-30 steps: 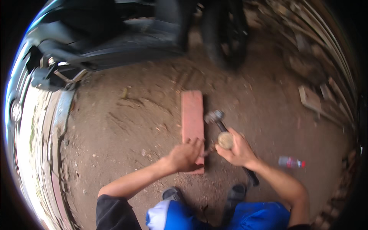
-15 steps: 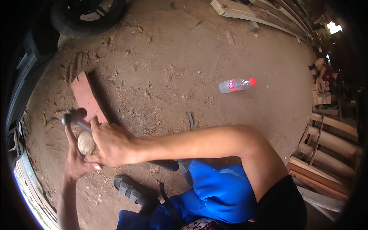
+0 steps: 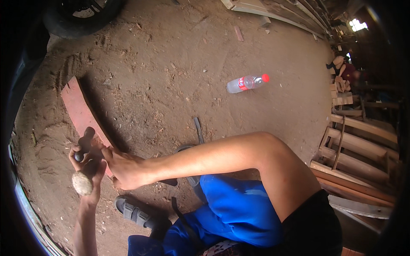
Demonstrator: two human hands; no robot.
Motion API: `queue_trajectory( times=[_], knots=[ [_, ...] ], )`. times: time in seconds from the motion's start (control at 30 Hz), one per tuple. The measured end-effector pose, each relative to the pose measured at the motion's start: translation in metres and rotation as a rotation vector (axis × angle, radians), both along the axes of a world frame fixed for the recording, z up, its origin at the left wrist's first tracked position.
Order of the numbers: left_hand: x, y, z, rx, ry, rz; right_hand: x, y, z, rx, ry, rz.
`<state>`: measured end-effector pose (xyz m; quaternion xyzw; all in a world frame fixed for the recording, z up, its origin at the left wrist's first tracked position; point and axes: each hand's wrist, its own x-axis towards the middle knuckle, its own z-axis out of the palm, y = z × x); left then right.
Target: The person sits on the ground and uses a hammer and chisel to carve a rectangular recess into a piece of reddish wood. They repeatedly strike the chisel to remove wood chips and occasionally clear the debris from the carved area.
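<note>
My right hand [image 3: 128, 168] is closed round a hammer [image 3: 86, 138], whose dark metal head shows above the fingers. Its handle is mostly hidden by that hand. My left hand [image 3: 90, 170] grips a tool with a pale, round, rough wooden end [image 3: 82, 183] that faces up; the rest of this tool is hidden. Both hands are close together over the near end of a reddish plank [image 3: 83, 109], which lies on the dirt ground. Two small notches cut into the plank's far end.
A clear plastic bottle with a red cap [image 3: 247, 83] lies on the dirt. Wooden frames [image 3: 356, 149] are stacked at the right, and long boards [image 3: 273, 15] lie at the far right. A wheel [image 3: 81, 21] stands far left. My sandalled foot [image 3: 136, 211] is near the plank.
The view has shifted, so the surroundings sit further left. The hammer head has turned and now sits beside the left fingers. The wooden end has moved down and left, away from the right hand.
</note>
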<state>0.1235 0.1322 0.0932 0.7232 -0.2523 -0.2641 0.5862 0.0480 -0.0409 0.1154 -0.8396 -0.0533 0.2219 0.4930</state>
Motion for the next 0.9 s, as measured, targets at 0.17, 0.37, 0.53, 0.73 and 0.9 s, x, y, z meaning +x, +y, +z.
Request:
queue_trajectory(
  times=[0.17,0.37,0.53,0.73,0.9],
  knots=[
    [0.018,0.023,-0.017,0.076,-0.015,0.182,0.012,-0.026,0.017,-0.193,0.094,0.274],
    [0.014,0.027,-0.016,-0.138,0.141,0.143,-0.018,-0.216,0.018,-0.945,-0.114,-0.239],
    [0.001,0.024,-0.023,-0.109,0.094,0.102,-0.114,-0.406,0.066,-1.719,0.045,-0.555],
    [0.012,0.023,-0.013,-0.136,0.182,0.173,-0.131,-0.426,0.041,-0.766,0.577,-1.219],
    [0.01,0.031,-0.017,-0.171,0.244,0.227,-0.134,-0.443,0.045,-0.729,0.459,-1.058]
  ],
)
